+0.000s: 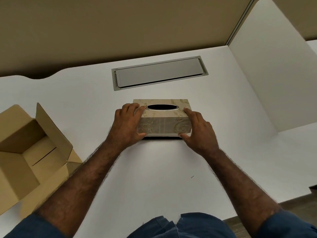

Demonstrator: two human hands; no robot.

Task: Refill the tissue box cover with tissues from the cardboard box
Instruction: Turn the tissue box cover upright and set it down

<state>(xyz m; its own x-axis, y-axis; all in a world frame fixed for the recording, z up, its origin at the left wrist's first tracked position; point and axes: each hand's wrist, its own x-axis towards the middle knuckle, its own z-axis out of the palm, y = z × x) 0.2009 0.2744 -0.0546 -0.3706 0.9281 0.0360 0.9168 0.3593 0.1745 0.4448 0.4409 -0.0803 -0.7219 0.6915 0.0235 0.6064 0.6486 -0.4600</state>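
1. Head view showed the tissue box cover (163, 117) at the middle of the white desk (154, 177), its near edge lifted slightly off the surface.
2. Left hand (127, 126) and right hand (199, 131) clasped its two short ends.
3. The open cardboard box (25, 152) sat well apart at the left.
4. The cover looked stiff and light, best held by its ends.
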